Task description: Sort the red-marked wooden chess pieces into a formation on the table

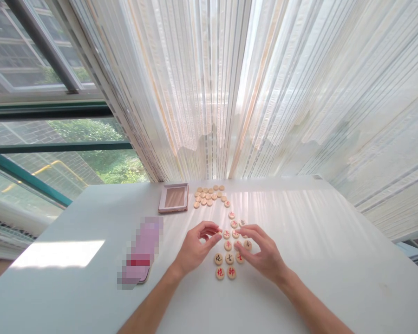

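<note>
Round wooden Chinese chess pieces with red or black characters lie face up in a cluster between my hands. My left hand (pixel 201 243) is at the cluster's left edge, thumb and fingertips closed on a Chinese chess piece (pixel 219 234) that is mostly hidden. Right beside it lies a red-marked piece (pixel 226 234). My right hand (pixel 263 250) hovers over the cluster's right side, thumb and fingers apart, partly covering some pieces. Nearest its fingertips is another red piece (pixel 235 234). Closer to me lie a black-marked piece (pixel 218 259) and a red-marked piece (pixel 231 272).
Several blank-looking pieces (pixel 209 196) lie at the back of the white table (pixel 299 297). An open shallow box (pixel 162 197) stands left of them. A blurred pink phone-like object (pixel 148 241) lies on the left. Behind are a sheer curtain (pixel 230 93) and a window.
</note>
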A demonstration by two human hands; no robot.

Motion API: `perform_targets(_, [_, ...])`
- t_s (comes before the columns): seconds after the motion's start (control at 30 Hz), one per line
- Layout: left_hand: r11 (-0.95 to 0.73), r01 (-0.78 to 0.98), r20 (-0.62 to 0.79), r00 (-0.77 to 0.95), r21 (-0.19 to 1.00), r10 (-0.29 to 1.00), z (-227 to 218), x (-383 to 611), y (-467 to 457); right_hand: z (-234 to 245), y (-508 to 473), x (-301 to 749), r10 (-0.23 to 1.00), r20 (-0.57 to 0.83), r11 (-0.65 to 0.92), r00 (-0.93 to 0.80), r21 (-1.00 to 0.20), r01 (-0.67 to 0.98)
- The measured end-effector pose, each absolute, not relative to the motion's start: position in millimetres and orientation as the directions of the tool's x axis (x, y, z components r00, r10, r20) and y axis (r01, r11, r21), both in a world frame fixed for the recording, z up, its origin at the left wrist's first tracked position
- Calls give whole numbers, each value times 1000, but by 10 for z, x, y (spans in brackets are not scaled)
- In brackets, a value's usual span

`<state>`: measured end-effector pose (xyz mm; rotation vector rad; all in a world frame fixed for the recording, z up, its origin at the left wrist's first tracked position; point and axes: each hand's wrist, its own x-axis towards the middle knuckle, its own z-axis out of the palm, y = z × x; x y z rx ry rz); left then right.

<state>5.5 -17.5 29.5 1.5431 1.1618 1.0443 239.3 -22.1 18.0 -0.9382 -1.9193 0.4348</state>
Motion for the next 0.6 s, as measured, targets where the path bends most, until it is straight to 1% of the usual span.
perform_targets(0.1, [40,-31,-29,302,999,953,320,196,-302,173,-313,2298,693,613,720,-378,-579,382])
perform_targets(0.2, [147,-164,-82,349,975,933,282,280,-401,151,-386,2217,675,627,738,-390,-568,364])
perform_targets(0.37, [217,-198,-142,333,956,932,206,332,-475,125,-417,2183,680,631,733,-373,-572,369])
perform_targets(0.6, [207,-206,-127,344,956,930,195,314,-496,89,-383,2218,683,622,731,-383,-570,376])
